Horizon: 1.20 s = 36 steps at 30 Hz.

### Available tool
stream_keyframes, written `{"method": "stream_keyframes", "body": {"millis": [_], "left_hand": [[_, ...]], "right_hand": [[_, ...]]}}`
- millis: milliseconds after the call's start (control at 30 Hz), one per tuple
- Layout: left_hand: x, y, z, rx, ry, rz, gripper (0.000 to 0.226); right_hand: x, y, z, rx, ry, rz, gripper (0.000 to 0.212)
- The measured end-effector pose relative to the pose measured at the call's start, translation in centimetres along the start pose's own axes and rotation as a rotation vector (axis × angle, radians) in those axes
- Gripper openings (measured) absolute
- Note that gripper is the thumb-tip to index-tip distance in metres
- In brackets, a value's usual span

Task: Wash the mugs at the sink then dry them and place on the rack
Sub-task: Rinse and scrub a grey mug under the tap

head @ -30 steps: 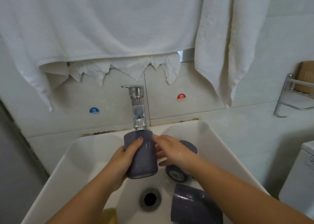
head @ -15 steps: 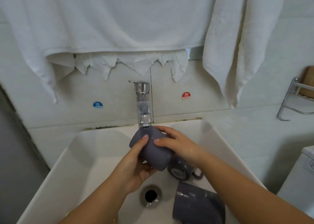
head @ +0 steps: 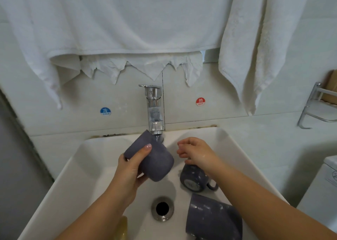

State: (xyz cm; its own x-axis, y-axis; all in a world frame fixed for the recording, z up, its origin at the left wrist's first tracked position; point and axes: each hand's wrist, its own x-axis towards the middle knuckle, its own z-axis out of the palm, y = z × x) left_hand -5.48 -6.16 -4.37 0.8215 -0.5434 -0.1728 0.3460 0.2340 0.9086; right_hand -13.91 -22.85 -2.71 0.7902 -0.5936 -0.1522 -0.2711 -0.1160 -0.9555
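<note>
My left hand (head: 131, 168) grips a grey-purple mug (head: 155, 157), tilted with its mouth up toward the chrome tap (head: 154, 110); a thin stream of water runs from the spout at the mug's rim. My right hand (head: 197, 153) hovers to the right of that mug, fingers loosely curled, holding nothing. Below it a second grey mug (head: 193, 179) lies in the white sink (head: 76, 167) with its handle to the right. A third grey mug (head: 213, 219) lies on its side at the sink's front right.
White towels (head: 127, 21) hang on the wall above the tap, another towel (head: 255, 48) at the right. A metal rack (head: 317, 110) is mounted on the right wall. The drain (head: 162, 208) sits mid-basin. Something yellow (head: 123, 227) shows at the bottom edge.
My left hand tilted the mug from upright to slanted under the tap. My right hand let go of it and drew away to the right.
</note>
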Motion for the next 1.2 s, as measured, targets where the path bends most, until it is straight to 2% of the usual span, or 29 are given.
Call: {"method": "stream_keyframes", "body": {"millis": [67,100,233,367,600,667,867,1000,1133,1200], "left_hand": [[-0.2,-0.5,0.4,0.124,0.006,0.002,0.103],[-0.2,-0.7,0.7,0.171,0.002,0.001,0.102],[-0.4,-0.5,2.4,0.314,-0.007,0.017,0.078],[0.2,0.2,3.5,0.647,-0.007,0.131,0.054],[0.5,1.9,3.5,0.963,-0.070,0.267,0.068],[0.4,1.9,2.9,0.940,-0.075,0.324,0.068],[-0.6,1.7,1.4,0.643,-0.106,0.359,0.075],[-1.3,0.9,1.4,0.694,-0.215,0.325,0.070],[-1.1,1.0,0.9,0.650,-0.124,0.306,0.063],[-0.9,1.0,0.5,0.674,-0.161,0.291,0.064]], "right_hand": [[0.0,0.0,0.0,-0.004,0.001,-0.001,0.012],[0.0,0.0,0.0,-0.008,0.004,-0.006,0.012],[0.2,0.2,0.0,-0.041,0.033,-0.020,0.013],[0.7,0.4,-0.1,-0.092,0.059,-0.024,0.017],[1.0,0.7,-0.5,-0.135,0.095,-0.038,0.019],[1.0,0.8,-0.5,-0.132,0.090,-0.035,0.018],[1.0,0.9,-0.2,-0.148,0.086,-0.044,0.017],[0.9,0.9,-0.3,-0.161,0.076,-0.058,0.017],[0.7,0.9,-0.3,-0.158,0.076,-0.061,0.016],[0.7,0.9,-0.3,-0.168,0.074,-0.064,0.016]]}}
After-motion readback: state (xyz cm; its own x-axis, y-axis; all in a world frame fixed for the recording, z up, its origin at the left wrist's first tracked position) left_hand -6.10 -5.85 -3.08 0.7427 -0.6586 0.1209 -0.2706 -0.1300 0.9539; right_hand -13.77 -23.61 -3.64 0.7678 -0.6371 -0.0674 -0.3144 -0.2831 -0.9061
